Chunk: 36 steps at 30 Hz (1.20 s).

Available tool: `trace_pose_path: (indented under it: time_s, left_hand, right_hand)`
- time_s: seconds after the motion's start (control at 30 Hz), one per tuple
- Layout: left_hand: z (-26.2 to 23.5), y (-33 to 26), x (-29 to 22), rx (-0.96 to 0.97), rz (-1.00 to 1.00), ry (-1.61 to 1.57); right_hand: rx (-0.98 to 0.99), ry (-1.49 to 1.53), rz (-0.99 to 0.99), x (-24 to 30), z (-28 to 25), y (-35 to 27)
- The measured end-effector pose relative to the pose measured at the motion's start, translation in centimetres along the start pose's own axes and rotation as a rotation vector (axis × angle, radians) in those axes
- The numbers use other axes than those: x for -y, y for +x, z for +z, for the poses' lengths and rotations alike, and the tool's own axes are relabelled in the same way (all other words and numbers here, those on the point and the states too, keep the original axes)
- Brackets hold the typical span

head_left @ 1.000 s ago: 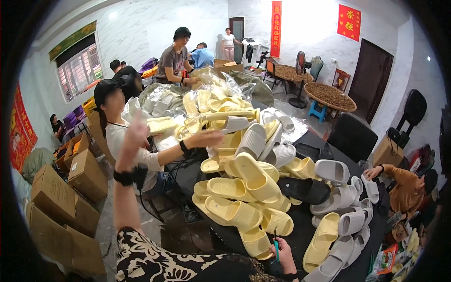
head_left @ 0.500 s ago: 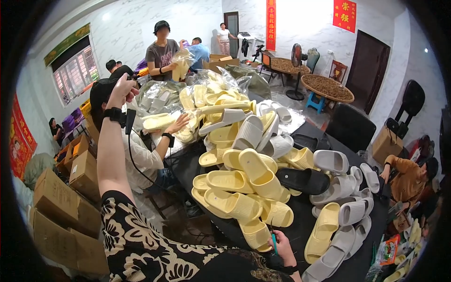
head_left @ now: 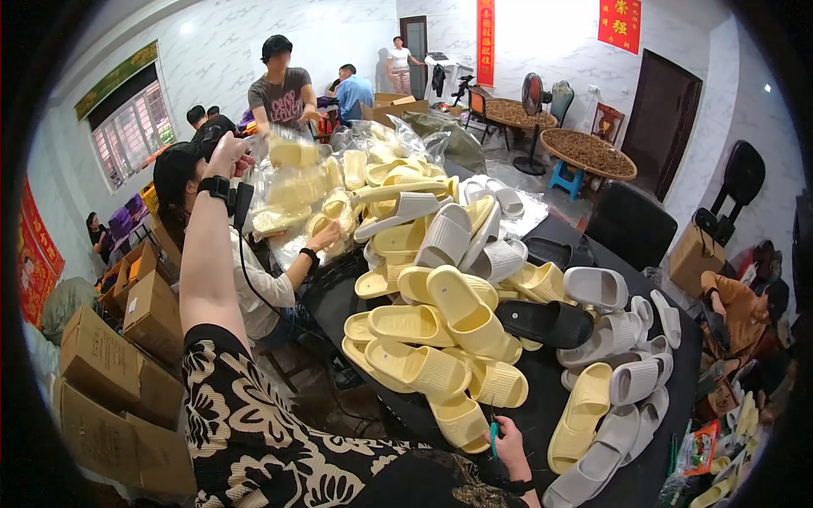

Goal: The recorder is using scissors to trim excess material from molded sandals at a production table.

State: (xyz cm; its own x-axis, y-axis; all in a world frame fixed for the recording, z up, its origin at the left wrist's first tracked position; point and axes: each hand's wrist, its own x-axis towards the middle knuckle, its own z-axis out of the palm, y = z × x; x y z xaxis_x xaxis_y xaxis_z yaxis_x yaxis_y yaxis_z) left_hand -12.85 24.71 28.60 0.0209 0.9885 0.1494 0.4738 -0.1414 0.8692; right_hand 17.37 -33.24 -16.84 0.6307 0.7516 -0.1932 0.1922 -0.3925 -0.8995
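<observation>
At the table's (head_left: 542,400) near edge, the right hand (head_left: 508,442) is holding teal-handled scissors (head_left: 494,434) just beside heaped yellow slippers (head_left: 474,323). Grey slippers (head_left: 635,383) are lining the right edge, and a black slipper (head_left: 546,324) is resting between the two colours. The left hand (head_left: 225,156) is hovering, raised, beyond the left edge, with fingers bent inward.

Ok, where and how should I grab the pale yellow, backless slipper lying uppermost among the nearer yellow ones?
I'd probably pinch the pale yellow, backless slipper by the side edges of its bare heel, coming from above and the left. The heel points away from you to the left and lies uncovered, while the broad strap arches over the other end.
</observation>
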Motion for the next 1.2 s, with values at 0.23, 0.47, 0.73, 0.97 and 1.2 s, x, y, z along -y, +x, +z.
trace_pose_path:
  time_s: [0.23,0.47,0.73,0.97,1.2]
  left_hand:
    - [-0.3,2.0,0.4,-0.036,-0.005,-0.036]
    - [0.3,3.0,1.0,-0.026,0.002,0.022]
    - [1.8,1.7,1.9,0.031,0.117,-0.108]
    - [2.3,2.4,1.4,-0.029,0.003,0.0]
    - [2.3,3.3,0.6,-0.015,0.019,0.041]
  right_hand:
    - [-0.117,-0.087,0.002,0.6,-0.3,0.1]
    - [-0.131,-0.158,0.019,-0.3,0.4,0.3]
    - [-0.172,0.025,0.017,-2.1,0.9,1.1]
    - [-0.156,-0.041,0.021,-4.5,1.2,1.2]
    - [-0.226,0.111,0.023,-1.1,0.9,0.5]
